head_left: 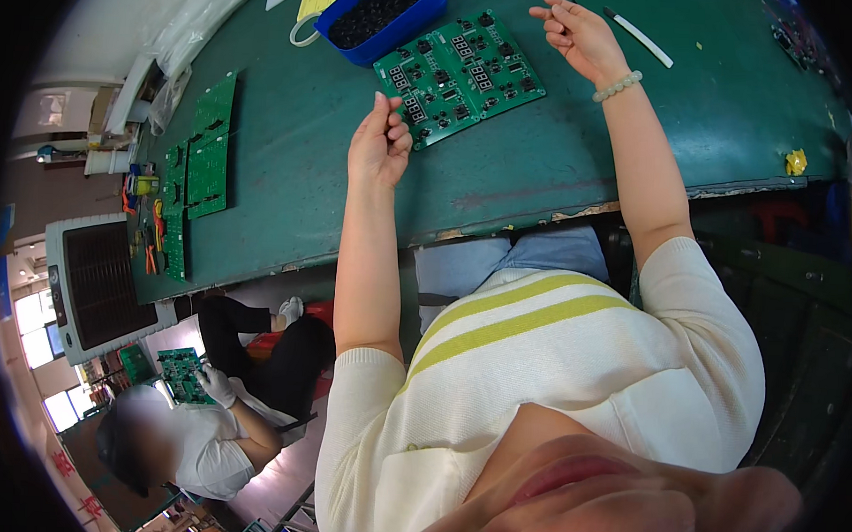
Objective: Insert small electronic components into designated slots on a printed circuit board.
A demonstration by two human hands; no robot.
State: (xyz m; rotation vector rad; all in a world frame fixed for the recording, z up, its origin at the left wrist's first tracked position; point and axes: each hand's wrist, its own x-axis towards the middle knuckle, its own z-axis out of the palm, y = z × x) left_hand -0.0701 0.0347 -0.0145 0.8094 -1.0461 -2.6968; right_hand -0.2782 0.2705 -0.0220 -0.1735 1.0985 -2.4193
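A green circuit board panel [465, 97] lies flat on the green-topped table, fitted with several digit displays and small black parts. My left hand [381, 144] is at the panel's near left corner, fingers curled in and thumb against the index finger. Anything pinched there is too small to make out. Beyond the panel's right side, my right hand [581, 39] is raised with its fingers bent together toward the thumb; what it may hold cannot be seen. Behind the panel stands a blue bin [382, 41] full of small black parts [377, 13].
A white-barrelled pen [643, 41] lies right of my right hand. More green boards [210, 146] and pliers [157, 224] are at the table's left end. A crumpled yellow piece [796, 163] sits near the right edge. At lower left, a seated person [215, 446] holds another board.
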